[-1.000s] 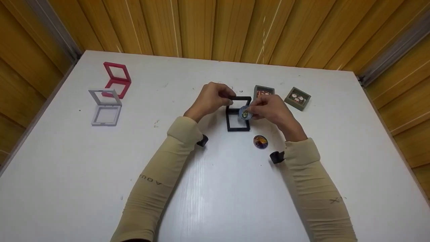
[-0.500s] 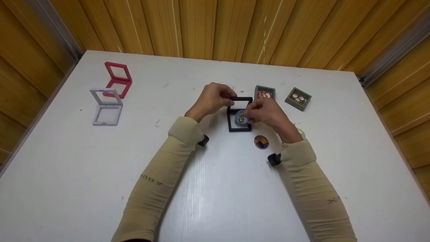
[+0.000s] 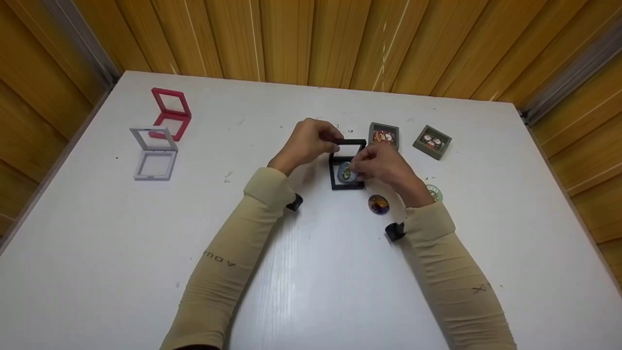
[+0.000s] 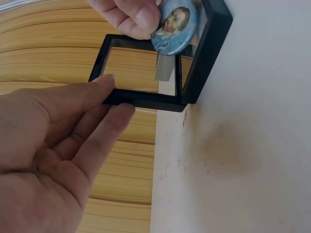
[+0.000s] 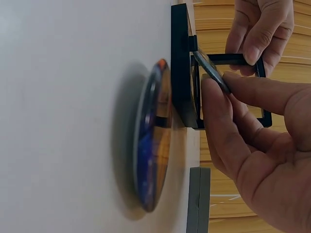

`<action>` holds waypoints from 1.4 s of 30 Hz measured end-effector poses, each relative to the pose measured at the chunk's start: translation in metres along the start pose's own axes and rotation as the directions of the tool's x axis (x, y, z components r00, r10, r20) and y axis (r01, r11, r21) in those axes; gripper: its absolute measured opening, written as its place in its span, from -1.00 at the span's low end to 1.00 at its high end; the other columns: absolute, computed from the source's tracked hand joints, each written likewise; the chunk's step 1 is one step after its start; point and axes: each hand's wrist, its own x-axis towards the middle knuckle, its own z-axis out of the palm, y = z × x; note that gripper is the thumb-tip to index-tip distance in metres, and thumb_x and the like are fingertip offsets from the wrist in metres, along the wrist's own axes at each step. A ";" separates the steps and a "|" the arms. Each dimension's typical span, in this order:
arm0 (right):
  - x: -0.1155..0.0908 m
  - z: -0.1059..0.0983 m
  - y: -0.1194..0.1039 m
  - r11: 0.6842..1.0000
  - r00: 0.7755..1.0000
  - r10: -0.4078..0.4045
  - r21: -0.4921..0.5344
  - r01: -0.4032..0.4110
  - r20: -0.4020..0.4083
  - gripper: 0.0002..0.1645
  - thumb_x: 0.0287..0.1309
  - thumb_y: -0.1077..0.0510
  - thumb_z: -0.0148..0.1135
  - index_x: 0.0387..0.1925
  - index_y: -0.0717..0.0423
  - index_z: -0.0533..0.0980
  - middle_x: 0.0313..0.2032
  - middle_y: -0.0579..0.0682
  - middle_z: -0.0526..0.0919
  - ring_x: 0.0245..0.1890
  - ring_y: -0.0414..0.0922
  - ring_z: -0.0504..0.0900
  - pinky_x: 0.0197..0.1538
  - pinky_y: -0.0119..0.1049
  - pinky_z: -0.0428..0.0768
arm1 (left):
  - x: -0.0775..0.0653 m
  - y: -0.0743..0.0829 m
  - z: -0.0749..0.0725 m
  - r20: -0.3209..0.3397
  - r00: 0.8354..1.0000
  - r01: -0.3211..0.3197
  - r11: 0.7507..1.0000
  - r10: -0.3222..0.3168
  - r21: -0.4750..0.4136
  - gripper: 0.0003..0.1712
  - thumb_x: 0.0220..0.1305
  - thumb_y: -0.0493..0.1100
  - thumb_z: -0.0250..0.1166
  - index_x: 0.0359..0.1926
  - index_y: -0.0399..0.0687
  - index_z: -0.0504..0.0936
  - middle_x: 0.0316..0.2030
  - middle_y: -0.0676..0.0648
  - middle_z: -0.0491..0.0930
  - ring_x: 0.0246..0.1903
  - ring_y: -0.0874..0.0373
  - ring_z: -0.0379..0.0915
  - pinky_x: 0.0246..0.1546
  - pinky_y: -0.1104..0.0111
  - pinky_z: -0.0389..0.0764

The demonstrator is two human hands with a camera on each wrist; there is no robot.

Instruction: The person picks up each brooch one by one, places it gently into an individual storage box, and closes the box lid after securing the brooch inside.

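A hinged black display frame [image 3: 347, 186] stands opened on the white table, its lid raised at the far side. My left hand [image 3: 307, 143] pinches the upper left edge of that lid between thumb and fingers. Between thumb and fingertips my right hand [image 3: 387, 167] holds a round blue badge [image 3: 345, 173] with a painted portrait on it, clear in the left wrist view. The badge [image 5: 212, 73] is tilted over the frame's lower half; whether its edge touches the film there I cannot tell. An orange and purple round badge [image 3: 378, 204] lies just in front of my right hand.
A green and white badge [image 3: 434, 192] lies by my right wrist, partly hidden by it. Behind that hand sit a closed olive frame [image 3: 432, 142] and a second olive frame [image 3: 384, 130]. Opened pink [image 3: 182, 127] and pale grey [image 3: 154, 178] frames stand at the far left.
My right hand has brought the blue badge slightly left and down, over the black frame's lower half. The green and white badge has come out from behind the right wrist. My left hand stays put.
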 end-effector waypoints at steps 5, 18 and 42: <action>0.000 0.003 0.000 1.000 1.000 -0.011 -0.019 0.011 -0.007 -0.80 0.14 0.20 0.37 -0.24 0.27 0.63 -0.21 0.15 0.62 -0.32 -0.01 0.68 -0.24 -0.23 0.67 | 0.000 0.001 0.000 0.005 1.000 0.012 1.000 -0.012 -0.007 -0.78 0.13 -0.32 0.42 -0.16 -0.09 0.72 -0.29 0.04 0.66 -0.27 0.25 0.55 -0.20 0.45 0.56; 0.000 0.006 -0.001 0.996 1.000 -0.006 -0.093 0.004 -0.023 -0.81 0.15 0.18 0.35 -0.25 0.23 0.64 -0.23 0.11 0.60 -0.34 -0.07 0.63 -0.29 -0.29 0.61 | 0.001 0.000 0.000 0.004 1.000 0.020 1.000 -0.020 -0.005 -0.78 0.12 -0.33 0.43 -0.17 -0.09 0.73 -0.31 0.06 0.66 -0.28 0.25 0.55 -0.22 0.44 0.56; -0.003 0.009 -0.007 0.970 0.998 -0.030 -0.242 0.014 -0.062 -0.87 0.13 0.18 0.36 -0.33 0.19 0.65 -0.31 0.07 0.63 -0.40 -0.09 0.59 -0.39 -0.31 0.53 | 0.001 0.000 -0.001 0.015 1.000 0.022 1.000 -0.022 -0.006 -0.78 0.11 -0.32 0.44 -0.17 -0.08 0.72 -0.30 0.07 0.65 -0.27 0.26 0.55 -0.21 0.45 0.56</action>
